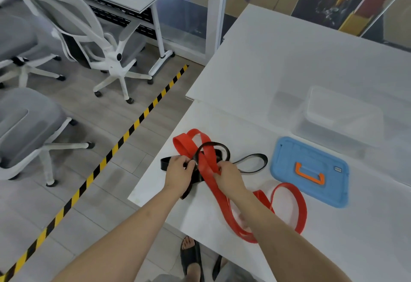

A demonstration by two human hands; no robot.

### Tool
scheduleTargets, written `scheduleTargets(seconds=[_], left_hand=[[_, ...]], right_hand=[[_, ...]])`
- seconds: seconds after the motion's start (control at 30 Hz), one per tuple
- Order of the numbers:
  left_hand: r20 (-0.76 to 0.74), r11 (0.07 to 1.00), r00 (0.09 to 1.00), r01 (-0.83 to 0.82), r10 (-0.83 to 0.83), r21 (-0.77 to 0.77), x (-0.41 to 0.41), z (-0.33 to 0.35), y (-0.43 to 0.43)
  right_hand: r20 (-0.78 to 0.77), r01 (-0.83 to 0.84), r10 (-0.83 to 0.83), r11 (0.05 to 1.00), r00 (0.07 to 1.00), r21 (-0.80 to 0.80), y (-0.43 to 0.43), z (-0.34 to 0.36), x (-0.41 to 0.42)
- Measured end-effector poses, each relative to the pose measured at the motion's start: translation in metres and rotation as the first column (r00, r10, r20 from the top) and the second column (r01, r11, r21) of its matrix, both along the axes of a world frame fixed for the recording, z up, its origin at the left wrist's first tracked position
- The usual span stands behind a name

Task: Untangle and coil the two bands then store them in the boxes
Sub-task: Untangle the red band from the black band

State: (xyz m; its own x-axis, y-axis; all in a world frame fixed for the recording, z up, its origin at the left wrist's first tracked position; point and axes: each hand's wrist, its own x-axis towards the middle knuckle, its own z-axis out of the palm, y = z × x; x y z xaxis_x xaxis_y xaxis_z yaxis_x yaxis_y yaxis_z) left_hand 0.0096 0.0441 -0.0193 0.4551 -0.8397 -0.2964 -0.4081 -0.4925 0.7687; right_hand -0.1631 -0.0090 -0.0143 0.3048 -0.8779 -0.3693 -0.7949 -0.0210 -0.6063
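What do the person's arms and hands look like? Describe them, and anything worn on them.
The left hand and right hand are bare: no gloves, rings, watch or wristband show. Both forearms are uncovered as far as the frame reaches, with no sleeve in view.

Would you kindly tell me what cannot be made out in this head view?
All head view:
- Where the red band and black band cross: covered by the left hand and right hand.
- Red band's near loop: partly behind the right forearm.
- Clear box: blurred, see-through; contents and count unclear.
- Label on the blue lid: too small.
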Motion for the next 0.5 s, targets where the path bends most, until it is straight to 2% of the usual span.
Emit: scheduleTargets(seconds=[0.1,0.23,0.3,0.4,0.5], left_hand=[[-0.029,1.000,0.999,-0.023,0.024,0.016,0.002,-0.001,-0.003],[-0.108,0.997,0.992,-0.052,0.058,0.058,-0.004,0.002,-0.002],[-0.133,0.996,0.989,-0.058,0.067,0.072,-0.007,0.003,0.002],[-0.105,0.998,0.994,-0.036,0.042,0.060,-0.005,0.001,0.004],[-0.051,0.998,0.997,-0.056,0.057,0.024,0.004,0.000,0.001]], right_hand=[[0.045,-0.026,0.025,1.000,0.999,0.016,0.005,-0.008,-0.011],[0.142,0.101,-0.131,0.974,0.981,0.201,0.012,0.001,-0.005],[0.140,0.134,-0.175,0.955,0.975,0.264,0.015,-0.001,0.004],[0.053,0.101,-0.113,0.977,0.992,0.190,0.017,-0.009,0.012],[-0.002,0.000,0.001,0.988,1.000,0.157,0.012,-0.003,0.003]])
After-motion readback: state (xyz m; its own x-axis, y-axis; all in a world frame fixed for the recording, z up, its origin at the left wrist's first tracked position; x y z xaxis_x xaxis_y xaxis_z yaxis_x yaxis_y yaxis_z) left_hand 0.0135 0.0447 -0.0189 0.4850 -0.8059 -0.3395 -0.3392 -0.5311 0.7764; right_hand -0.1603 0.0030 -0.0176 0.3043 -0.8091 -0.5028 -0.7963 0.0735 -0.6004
